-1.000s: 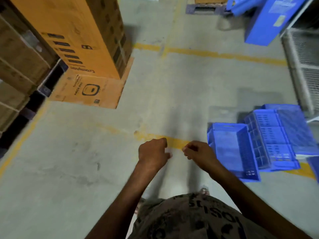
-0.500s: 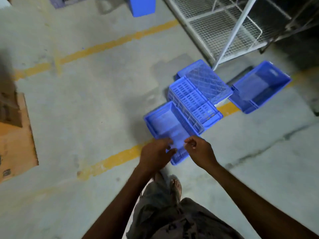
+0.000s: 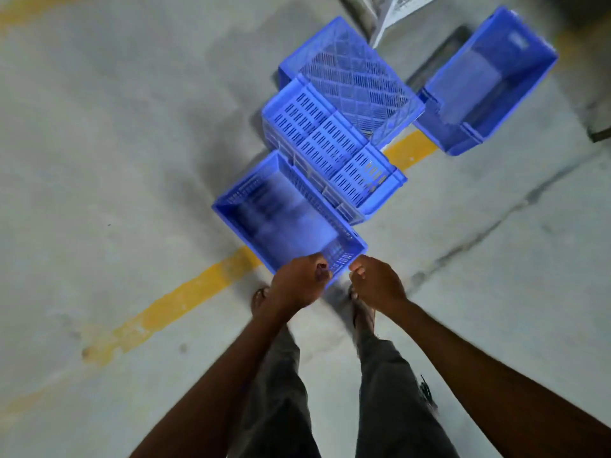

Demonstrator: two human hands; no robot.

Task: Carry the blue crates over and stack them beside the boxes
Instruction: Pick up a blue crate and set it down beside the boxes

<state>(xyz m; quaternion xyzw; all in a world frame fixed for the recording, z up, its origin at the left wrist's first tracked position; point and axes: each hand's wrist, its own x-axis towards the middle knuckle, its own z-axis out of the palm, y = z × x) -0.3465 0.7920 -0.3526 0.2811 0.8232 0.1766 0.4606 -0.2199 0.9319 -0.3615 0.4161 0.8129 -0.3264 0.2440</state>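
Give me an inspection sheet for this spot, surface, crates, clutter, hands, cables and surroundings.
Surface: grey concrete floor, cracked, crossed by a yellow line.
Job's things: nearest crate upright and empty; two slotted crates overturned behind it; far crate upright, apart.
Clutter: nothing seen.
Hands: left hand and right hand curled at the nearest crate's near rim; grip unclear through blur.
Cables: nothing seen.
Surroundings: metal rack leg at top edge.
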